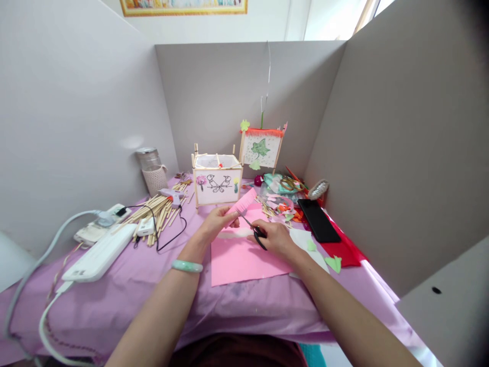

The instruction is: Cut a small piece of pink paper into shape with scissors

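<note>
My left hand (216, 223), with a green bangle on the wrist, pinches a strip of pink paper (242, 203) and holds it tilted up. My right hand (275, 238) is closed on black-handled scissors (252, 228), whose blades meet the strip's lower edge. Both hands hover over a larger pink sheet (240, 260) lying flat on the purple tablecloth (153, 285).
Behind the hands stand a paper lantern with a butterfly drawing (217, 181) and a second lantern with a green leaf (262, 148). Wooden sticks and a glue gun (164, 206) lie at the left, with power strips (97, 255) and cables. A black phone (319, 220), red paper and scraps are at the right. Grey partitions enclose the table.
</note>
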Available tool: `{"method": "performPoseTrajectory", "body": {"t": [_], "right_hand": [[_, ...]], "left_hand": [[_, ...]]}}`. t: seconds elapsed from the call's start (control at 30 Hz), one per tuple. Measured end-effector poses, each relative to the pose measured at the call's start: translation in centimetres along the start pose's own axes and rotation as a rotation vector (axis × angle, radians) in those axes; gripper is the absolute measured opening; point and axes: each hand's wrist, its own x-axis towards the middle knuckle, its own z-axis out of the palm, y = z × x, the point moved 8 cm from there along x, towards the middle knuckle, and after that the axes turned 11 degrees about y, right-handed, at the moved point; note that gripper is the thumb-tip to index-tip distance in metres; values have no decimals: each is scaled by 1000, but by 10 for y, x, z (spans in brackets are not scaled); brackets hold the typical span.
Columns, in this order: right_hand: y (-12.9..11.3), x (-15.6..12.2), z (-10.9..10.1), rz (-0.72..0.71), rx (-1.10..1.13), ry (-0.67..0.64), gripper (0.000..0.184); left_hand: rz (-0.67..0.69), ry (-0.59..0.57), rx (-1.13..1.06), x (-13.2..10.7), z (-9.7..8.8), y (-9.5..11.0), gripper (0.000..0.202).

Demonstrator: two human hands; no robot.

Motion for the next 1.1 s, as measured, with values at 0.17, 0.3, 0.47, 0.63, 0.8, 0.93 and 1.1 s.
{"method": "performPoseTrajectory", "body": {"t": [0.17, 0.3, 0.47, 0.63, 0.8, 0.93, 1.1], "right_hand": [[-2, 1, 1, 0, 7, -11, 22], [-1, 1, 0, 4, -5, -1, 21], [0, 1, 0, 10, -10, 3, 21], [0, 1, 1, 6, 9, -2, 23], [0, 0, 2, 8, -2, -5, 22], [1, 0, 1, 5, -5, -2, 22], [1, 0, 3, 2, -7, 0, 21]], "left_hand": [[-8, 0, 8, 0, 1, 0, 31], [-16, 2, 13, 0, 0, -2, 31], [-15, 5, 19, 0, 0, -2, 31], [-13, 19, 20, 0, -1, -2, 32], [-14, 15, 21, -1, 0, 0, 31], [-7, 18, 34, -2, 0, 2, 29], [-2, 16, 60, -1, 0, 1, 30]]}}
